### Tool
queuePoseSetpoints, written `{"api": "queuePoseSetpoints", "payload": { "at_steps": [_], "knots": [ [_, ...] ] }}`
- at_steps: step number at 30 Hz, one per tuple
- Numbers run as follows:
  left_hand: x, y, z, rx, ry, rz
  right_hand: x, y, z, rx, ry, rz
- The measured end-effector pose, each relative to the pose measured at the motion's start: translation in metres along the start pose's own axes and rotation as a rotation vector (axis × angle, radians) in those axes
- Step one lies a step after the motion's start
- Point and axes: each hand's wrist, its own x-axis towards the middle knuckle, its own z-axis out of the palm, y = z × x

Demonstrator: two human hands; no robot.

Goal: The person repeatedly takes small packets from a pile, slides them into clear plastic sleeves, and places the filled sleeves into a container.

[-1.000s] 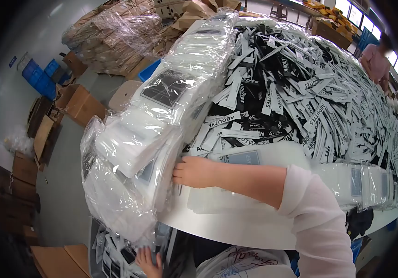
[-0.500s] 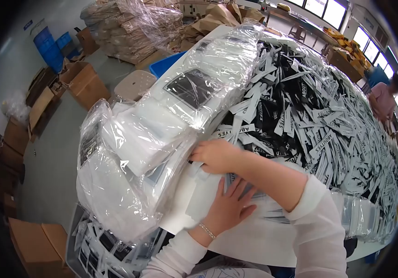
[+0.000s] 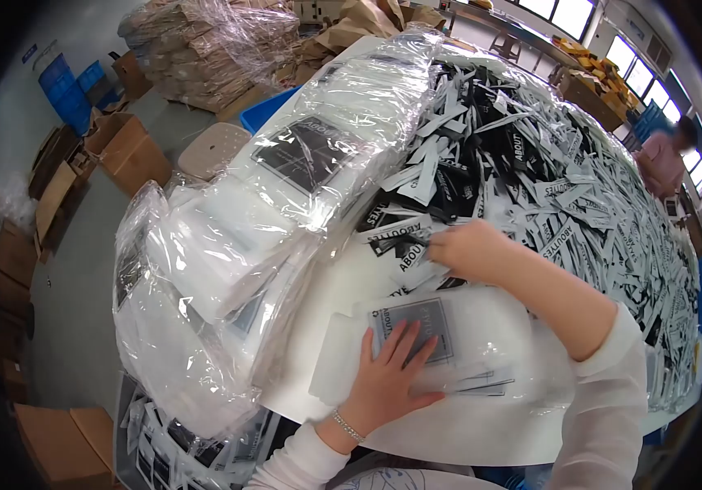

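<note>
Head view, clock face centred on the frame. Frosted bags (image 3: 490,327) lie stacked flat at 4 to 5 o'clock on the white table (image 3: 481,433); we read their long axis as roughly 8 to 2. Their grey printed panel (image 3: 428,318) sits toward the 9 o'clock end. Our left hand (image 3: 387,384) is spread on the stack, fingers toward 1, pressing without gripping and covering the panel's lower part. Our right hand (image 3: 469,249), at 3 o'clock, has bent fingertips at a black packet (image 3: 396,242), long axis 9 to 3; we cannot tell whether it is pinched.

Materials: bags milky, translucent, layered at the edge; packets slim, lettered, heaped in a black-and-white pile (image 3: 588,212) at 2 to 3.

Surroundings: a glossy, crinkled film-wrapped row (image 3: 228,212) bars the side from 8 to 12. Grey bin (image 3: 120,437) at 7, blue tub (image 3: 265,110) at 11, another person (image 3: 661,163) beyond the pile.
</note>
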Motion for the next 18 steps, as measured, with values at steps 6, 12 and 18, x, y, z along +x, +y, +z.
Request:
{"api": "queuePoseSetpoints", "payload": {
  "at_steps": [6, 12, 18],
  "knots": [
    [-0.001, 0.001, 0.002, -0.012, 0.033, 0.014, -0.109, 0.012, 0.022, 0.28, -0.124, 0.429],
    [0.0, 0.008, -0.006, 0.019, -0.009, 0.028, -0.155, 0.025, 0.001, 0.88, 0.257, 0.856],
    [0.003, 0.02, -0.013, 0.022, -0.061, 0.066, -0.091, 0.008, 0.054, 0.387, 0.412, 0.758]
  ]
}}
